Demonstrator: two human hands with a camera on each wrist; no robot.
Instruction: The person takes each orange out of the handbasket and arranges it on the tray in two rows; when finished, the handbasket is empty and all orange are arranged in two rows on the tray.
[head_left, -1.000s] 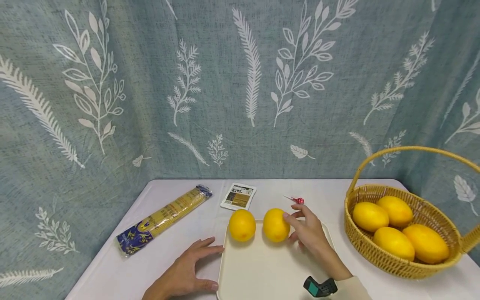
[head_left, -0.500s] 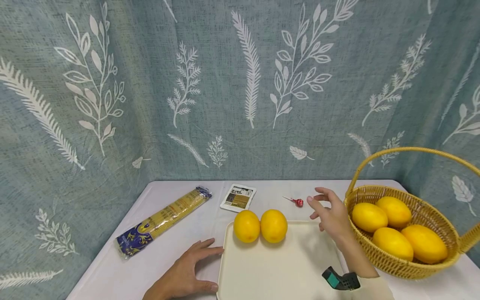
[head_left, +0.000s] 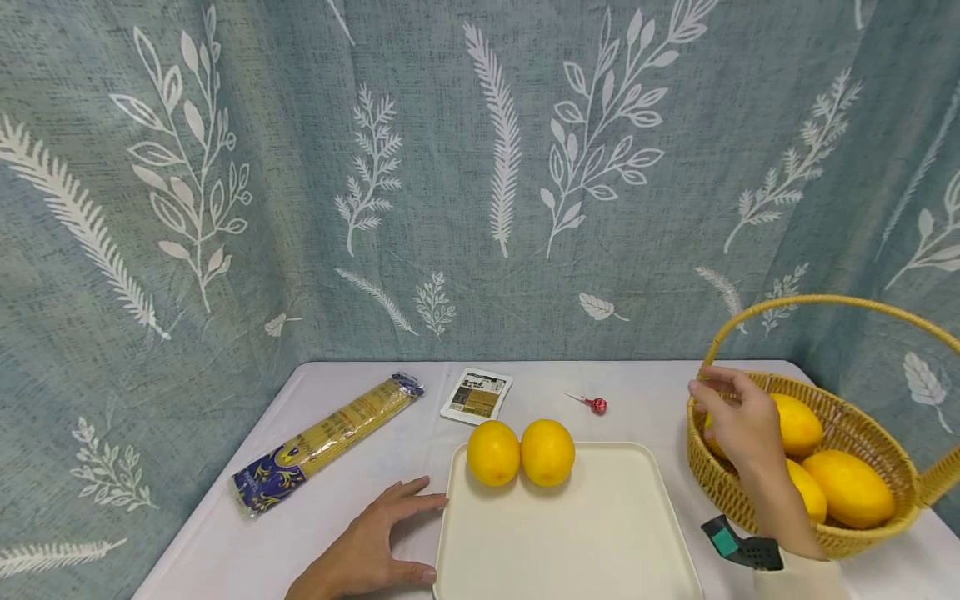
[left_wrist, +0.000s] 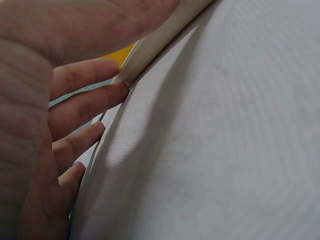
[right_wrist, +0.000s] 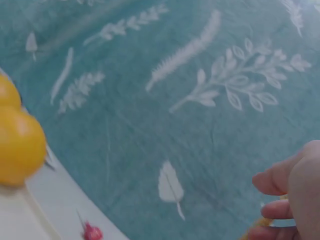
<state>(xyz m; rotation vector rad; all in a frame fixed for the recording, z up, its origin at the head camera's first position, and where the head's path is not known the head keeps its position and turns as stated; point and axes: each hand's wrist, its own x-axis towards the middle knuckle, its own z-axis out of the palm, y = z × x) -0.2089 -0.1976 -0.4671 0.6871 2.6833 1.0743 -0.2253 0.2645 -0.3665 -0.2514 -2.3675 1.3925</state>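
Observation:
My left hand [head_left: 375, 537] rests on the table at the left side of a cream tray [head_left: 562, 542], fingers spread; in the left wrist view, fingertips [left_wrist: 120, 90] meet the tray's edge. Two yellow fruits, lemon-like [head_left: 493, 452], sit side by side near the tray's far edge. Over the left part of a wicker basket [head_left: 862, 417] hovers my right hand [head_left: 746, 425], its fingers loosely bent and no object seen between them. It partly covers the yellow fruits [head_left: 851, 487] inside. The right wrist view shows this hand [right_wrist: 295, 195] at its lower right corner.
A pack of spaghetti [head_left: 326, 442] lies slantwise at the left. Behind the tray are a flat white packet [head_left: 477, 395] and a red lollipop [head_left: 597, 405]. The basket's tall arched handle [head_left: 825, 297] rises at the right. A patterned curtain [head_left: 465, 208] hangs behind the table.
My right hand has left the right-hand fruit on the tray and moved right to the basket. Those two fruits now sit closer together. The left hand has stayed put.

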